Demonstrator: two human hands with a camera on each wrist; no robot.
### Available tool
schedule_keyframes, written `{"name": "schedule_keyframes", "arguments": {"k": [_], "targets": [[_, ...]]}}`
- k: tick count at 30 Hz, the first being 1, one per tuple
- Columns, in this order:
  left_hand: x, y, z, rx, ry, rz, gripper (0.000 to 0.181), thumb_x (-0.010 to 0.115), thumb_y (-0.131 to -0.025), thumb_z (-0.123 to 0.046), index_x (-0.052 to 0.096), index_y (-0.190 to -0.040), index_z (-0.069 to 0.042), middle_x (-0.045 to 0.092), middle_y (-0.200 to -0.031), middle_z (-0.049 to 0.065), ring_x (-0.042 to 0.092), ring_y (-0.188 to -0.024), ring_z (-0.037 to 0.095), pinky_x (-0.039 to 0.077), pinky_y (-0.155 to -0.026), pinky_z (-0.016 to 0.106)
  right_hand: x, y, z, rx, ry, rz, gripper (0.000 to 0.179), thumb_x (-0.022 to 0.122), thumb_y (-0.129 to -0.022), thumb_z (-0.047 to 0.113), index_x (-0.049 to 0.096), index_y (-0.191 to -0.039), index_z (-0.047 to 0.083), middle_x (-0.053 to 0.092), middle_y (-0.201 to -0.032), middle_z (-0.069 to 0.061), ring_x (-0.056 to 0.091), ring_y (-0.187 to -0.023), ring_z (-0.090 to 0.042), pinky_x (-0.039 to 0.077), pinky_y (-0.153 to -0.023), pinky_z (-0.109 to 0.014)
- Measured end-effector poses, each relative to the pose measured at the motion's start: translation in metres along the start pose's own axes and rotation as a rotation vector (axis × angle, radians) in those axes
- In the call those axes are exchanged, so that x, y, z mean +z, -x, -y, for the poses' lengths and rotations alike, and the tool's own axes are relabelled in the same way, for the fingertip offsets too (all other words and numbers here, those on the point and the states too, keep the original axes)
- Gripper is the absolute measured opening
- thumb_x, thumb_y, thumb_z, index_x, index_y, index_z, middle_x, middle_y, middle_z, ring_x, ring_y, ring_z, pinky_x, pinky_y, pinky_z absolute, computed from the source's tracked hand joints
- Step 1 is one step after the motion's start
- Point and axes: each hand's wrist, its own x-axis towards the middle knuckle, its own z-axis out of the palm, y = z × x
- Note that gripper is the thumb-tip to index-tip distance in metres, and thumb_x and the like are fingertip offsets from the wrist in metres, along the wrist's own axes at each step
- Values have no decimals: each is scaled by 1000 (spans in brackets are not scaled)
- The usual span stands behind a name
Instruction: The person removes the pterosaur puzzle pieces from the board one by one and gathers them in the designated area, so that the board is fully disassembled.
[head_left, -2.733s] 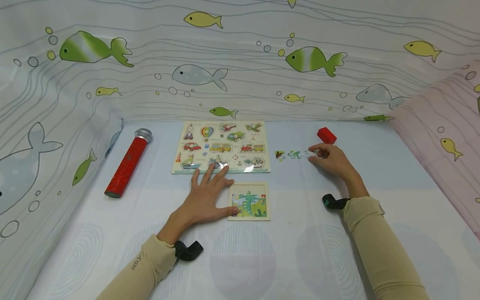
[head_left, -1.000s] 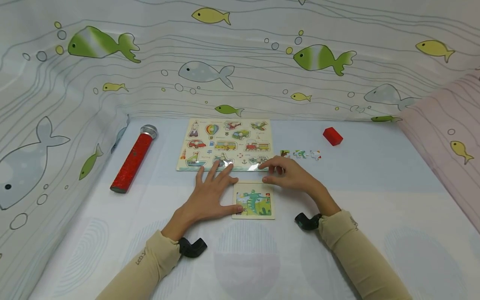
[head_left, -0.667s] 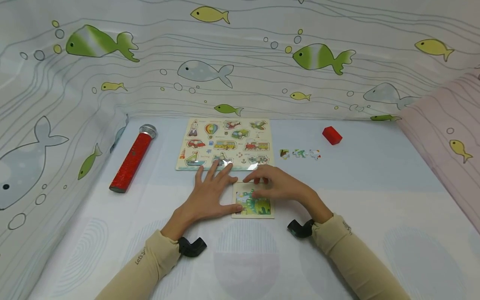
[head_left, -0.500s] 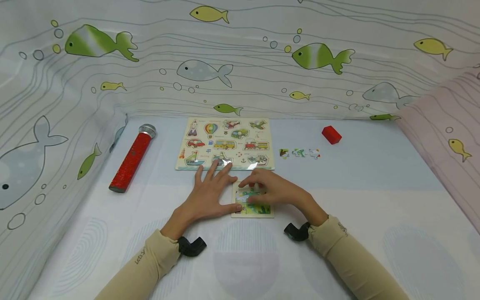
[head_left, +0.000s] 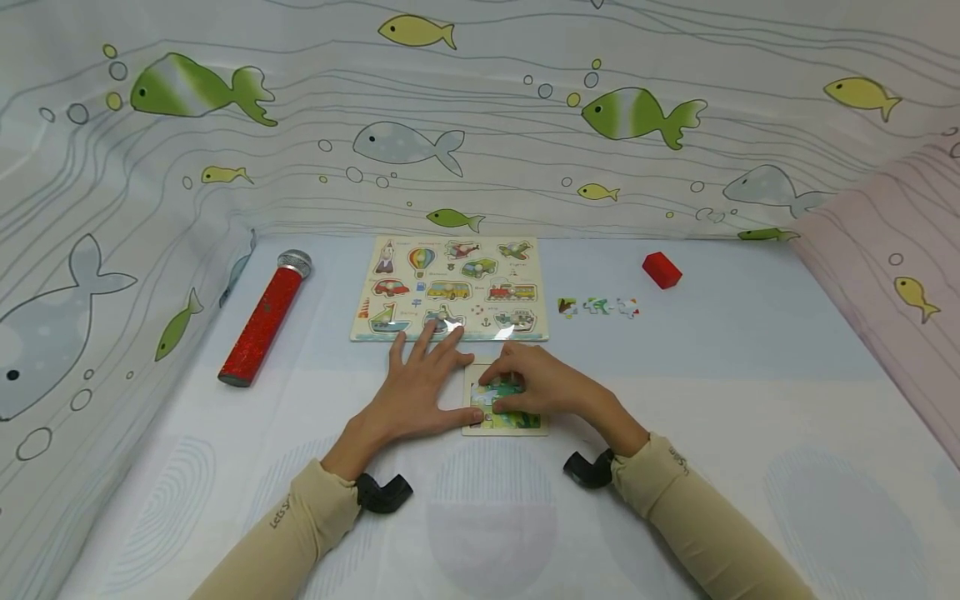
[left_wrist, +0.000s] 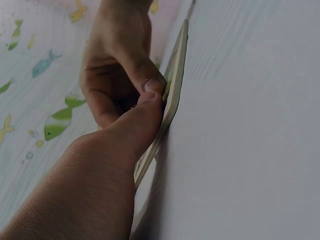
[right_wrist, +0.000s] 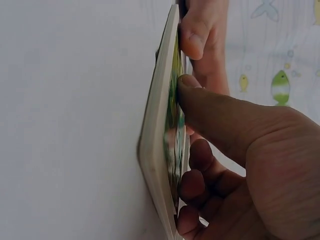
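A small wooden jigsaw puzzle (head_left: 517, 431) with a pale frame and green picture pieces lies on the table in front of me. My left hand (head_left: 422, 392) is spread flat at its left side, with its thumb on the frame's lower left. From the right, my right hand (head_left: 551, 379) reaches over it, thumb and curled fingers set on a puzzle piece (head_left: 486, 392) at the upper left. In the right wrist view its thumb (right_wrist: 215, 107) presses on the picture surface. The hand hides much of the picture. Three loose puzzle pieces (head_left: 597, 307) lie in a row behind it.
A larger wooden vehicle puzzle board (head_left: 450, 287) lies behind my left fingertips. At the left is a red toy microphone (head_left: 264, 321) with a silver head; at the back right sits a red block (head_left: 662, 270). A fish-patterned cloth wall (head_left: 525, 167) bounds the back.
My right hand has left the loose pieces, come across to the left and settled down on the small puzzle, its fingers closing in. The left hand has stayed at the frame.
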Motion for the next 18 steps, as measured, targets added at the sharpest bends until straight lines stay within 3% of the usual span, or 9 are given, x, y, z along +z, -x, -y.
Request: {"name": "schedule_keyframes", "arguments": {"k": [8,18], "targets": [[-1,0,0,2,6,-10,83,59,-82,-80,53,-146,-27,17,-172,-1,2,-160,36,-3,-119,71,1,-2,-1,-11,-82,6,26,80,-88,15,73,-113,11,61,-79,3,50,-69,-6,44,-65,-21],[1,2,-2,-2,17,-18,81,61,-82,-78,55,-145,-27,19,-172,-1,4,-160,37,-1,-119,72,2,1,2,-4,-85,-11,27,81,-88,15,67,-112,17,60,-81,3,50,-68,-7,44,-65,-22]]}}
